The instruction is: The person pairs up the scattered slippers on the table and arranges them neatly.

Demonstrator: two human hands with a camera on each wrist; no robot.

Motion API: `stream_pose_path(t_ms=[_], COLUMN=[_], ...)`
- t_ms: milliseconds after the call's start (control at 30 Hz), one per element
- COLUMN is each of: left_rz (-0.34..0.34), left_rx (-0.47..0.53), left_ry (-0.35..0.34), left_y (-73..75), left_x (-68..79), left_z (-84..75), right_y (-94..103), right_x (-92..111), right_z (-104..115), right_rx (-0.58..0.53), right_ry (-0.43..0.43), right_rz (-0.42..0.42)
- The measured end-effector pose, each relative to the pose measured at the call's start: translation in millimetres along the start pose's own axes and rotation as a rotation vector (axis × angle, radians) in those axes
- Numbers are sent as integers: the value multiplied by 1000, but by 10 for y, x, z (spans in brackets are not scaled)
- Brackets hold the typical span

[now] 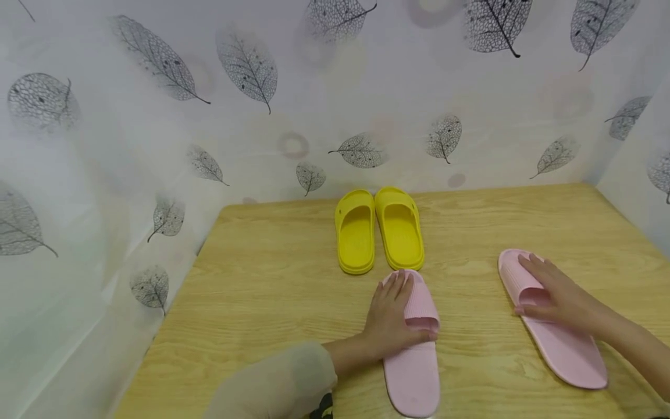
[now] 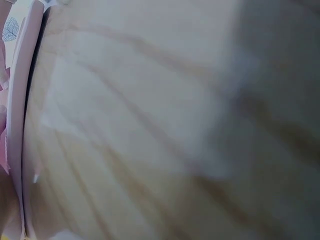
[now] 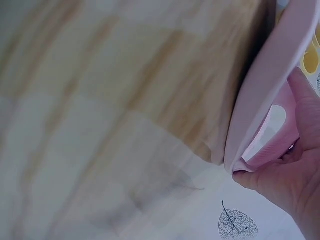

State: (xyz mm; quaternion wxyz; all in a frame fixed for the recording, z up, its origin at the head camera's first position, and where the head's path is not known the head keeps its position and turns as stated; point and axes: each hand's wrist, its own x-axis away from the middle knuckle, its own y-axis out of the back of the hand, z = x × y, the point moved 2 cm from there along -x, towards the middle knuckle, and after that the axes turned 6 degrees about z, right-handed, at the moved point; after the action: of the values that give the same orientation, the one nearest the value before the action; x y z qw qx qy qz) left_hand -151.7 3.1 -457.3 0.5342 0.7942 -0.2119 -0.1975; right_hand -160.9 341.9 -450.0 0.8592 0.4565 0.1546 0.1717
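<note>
Two pink slippers with ribbed straps lie on the wooden table in the head view, toes pointing away. My left hand (image 1: pixel 386 321) grips the left pink slipper (image 1: pixel 413 381) across its strap, with fingers toward the toe and the thumb at the strap's right edge. Farther right, my right hand (image 1: pixel 565 298) holds the other pink slipper (image 1: pixel 573 358) at its strap, the thumb on the left side. This slipper is slanted, heel to the right. The right wrist view shows its sole edge (image 3: pixel 267 82) close against the tabletop, with fingertips at its rim.
A pair of yellow slippers (image 1: pixel 356 238) stands side by side at the back of the wooden table (image 1: pixel 272 279), just beyond the left pink slipper's toe. White sheeting (image 1: pixel 366 99) with a leaf print rises behind the table and along its sides.
</note>
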Motion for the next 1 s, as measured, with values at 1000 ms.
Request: stream_pose_path(t_ms=[1000], left_rz=[14], left_rx=[-25], left_ry=[-23], left_y=[-70], left_x=[-72], left_z=[-168], right_y=[-16], right_x=[-3], right_z=[-11], right_rx=[39], right_ry=[44], right_rz=[-26])
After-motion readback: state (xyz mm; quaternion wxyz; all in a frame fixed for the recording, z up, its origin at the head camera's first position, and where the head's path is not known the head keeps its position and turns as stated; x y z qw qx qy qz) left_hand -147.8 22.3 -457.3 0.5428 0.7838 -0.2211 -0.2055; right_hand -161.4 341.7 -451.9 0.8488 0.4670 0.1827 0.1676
